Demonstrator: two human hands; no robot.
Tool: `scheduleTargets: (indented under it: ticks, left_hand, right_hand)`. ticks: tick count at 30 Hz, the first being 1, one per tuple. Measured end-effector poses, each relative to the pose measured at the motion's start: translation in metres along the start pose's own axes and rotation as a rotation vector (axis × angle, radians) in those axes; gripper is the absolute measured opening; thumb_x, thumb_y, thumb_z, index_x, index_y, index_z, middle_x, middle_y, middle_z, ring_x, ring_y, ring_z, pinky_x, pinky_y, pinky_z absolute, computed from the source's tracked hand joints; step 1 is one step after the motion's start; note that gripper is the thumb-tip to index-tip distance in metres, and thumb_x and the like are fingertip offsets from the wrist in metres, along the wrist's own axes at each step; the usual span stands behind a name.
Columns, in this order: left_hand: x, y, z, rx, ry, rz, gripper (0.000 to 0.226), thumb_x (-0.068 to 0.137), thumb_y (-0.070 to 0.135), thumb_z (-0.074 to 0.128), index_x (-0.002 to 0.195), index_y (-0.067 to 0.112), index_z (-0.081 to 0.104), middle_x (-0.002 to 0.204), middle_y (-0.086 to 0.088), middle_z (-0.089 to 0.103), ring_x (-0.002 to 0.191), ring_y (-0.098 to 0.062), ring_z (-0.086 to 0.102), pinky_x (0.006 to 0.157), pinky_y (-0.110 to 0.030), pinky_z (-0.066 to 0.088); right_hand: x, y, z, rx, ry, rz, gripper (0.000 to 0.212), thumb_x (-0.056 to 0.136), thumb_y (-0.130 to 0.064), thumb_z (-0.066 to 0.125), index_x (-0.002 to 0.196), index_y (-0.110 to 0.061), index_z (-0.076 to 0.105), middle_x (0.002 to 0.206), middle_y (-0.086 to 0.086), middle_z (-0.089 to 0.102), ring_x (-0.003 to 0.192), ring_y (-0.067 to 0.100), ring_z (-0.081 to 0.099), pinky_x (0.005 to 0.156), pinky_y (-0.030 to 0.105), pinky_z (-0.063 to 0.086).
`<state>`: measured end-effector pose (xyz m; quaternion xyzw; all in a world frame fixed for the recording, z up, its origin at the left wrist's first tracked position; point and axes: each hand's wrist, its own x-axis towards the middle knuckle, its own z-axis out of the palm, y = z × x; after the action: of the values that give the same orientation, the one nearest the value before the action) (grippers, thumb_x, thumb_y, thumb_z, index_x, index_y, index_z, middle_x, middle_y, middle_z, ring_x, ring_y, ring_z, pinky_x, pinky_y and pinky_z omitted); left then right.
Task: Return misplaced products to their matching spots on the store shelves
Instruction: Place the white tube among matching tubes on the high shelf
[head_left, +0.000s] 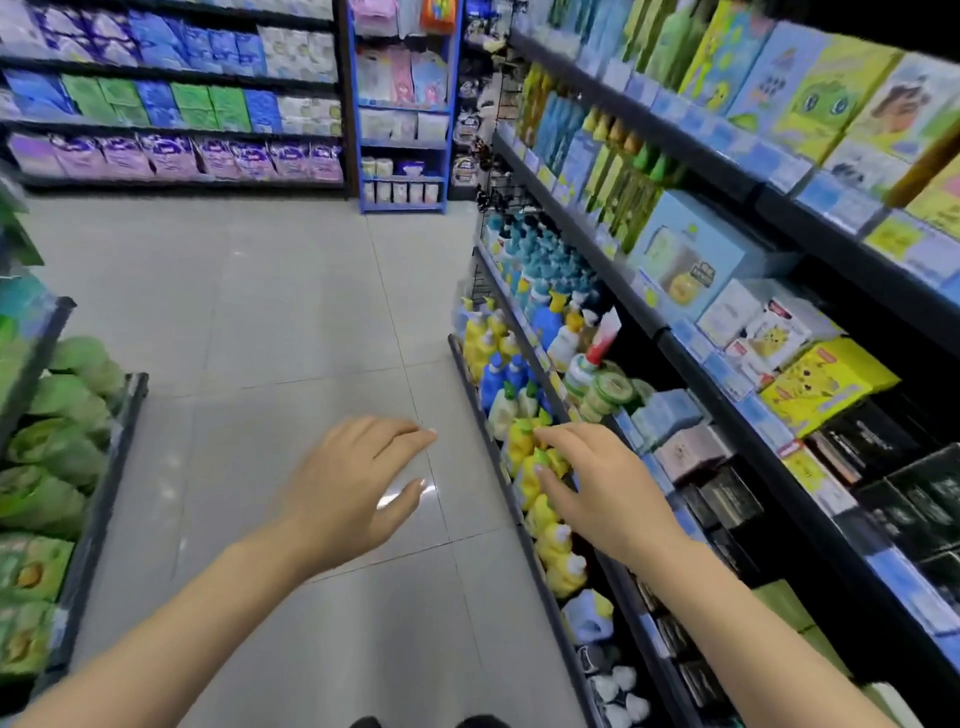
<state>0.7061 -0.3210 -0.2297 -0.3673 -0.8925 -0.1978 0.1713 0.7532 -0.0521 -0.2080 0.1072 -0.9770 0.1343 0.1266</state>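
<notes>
Grey tiled aisle floor under your hands; both empty, fingers spread. Your right hand hovers over yellow bottles on the low shelf at 3 o'clock. Left hand over floor. Green packs at 9 o'clock

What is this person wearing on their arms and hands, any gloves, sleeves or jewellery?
Nothing that shows. The left hand and right hand are bare, with no gloves, rings or watch, and both forearms are uncovered down to the picture's edge, so no sleeve is in view. The fingernails look short and plain.
</notes>
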Motion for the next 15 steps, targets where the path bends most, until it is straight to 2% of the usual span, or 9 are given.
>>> scheduleTargets:
  ticks: [5,8,12,15]
  left_hand:
    - [0.073,-0.068,0.033,-0.053,-0.058,0.064,0.042,0.088,0.036,0.051,0.122,0.014,0.06,0.113,-0.002,0.062,0.098,-0.024,0.059,0.083,-0.036,0.048]
    - [0.122,-0.104,0.062,-0.061,-0.068,0.084,0.041,0.088,0.036,0.049,0.12,0.014,0.061,0.112,-0.002,0.062,0.098,-0.022,0.057,0.087,-0.031,0.04]
    - [0.185,-0.136,0.1,-0.098,-0.09,0.092,0.041,0.088,0.037,0.049,0.119,0.013,0.063,0.11,-0.002,0.063,0.099,-0.02,0.055,0.085,-0.026,0.035]
    - [0.229,-0.155,0.125,-0.116,-0.123,0.126,0.042,0.087,0.037,0.049,0.12,0.015,0.062,0.109,0.0,0.063,0.099,-0.018,0.053,0.085,-0.028,0.038]
  right_hand:
    - [0.071,0.028,0.024,-0.02,0.002,0.076,0.036,0.087,-0.033,0.053,0.114,-0.012,0.064,0.104,0.0,0.066,0.1,0.02,0.059,0.083,0.028,0.048]
    - [0.112,0.057,0.044,-0.004,0.006,0.119,0.031,0.088,-0.031,0.054,0.113,-0.015,0.063,0.104,-0.002,0.065,0.1,0.02,0.059,0.08,0.03,0.051]
    - [0.162,0.096,0.067,-0.008,0.013,0.177,0.028,0.086,-0.028,0.058,0.11,-0.014,0.063,0.103,-0.001,0.065,0.096,0.02,0.059,0.081,0.029,0.049]
    - [0.193,0.121,0.08,-0.002,0.002,0.229,0.028,0.085,-0.027,0.06,0.109,-0.015,0.063,0.101,-0.001,0.065,0.095,0.02,0.06,0.084,0.028,0.048]
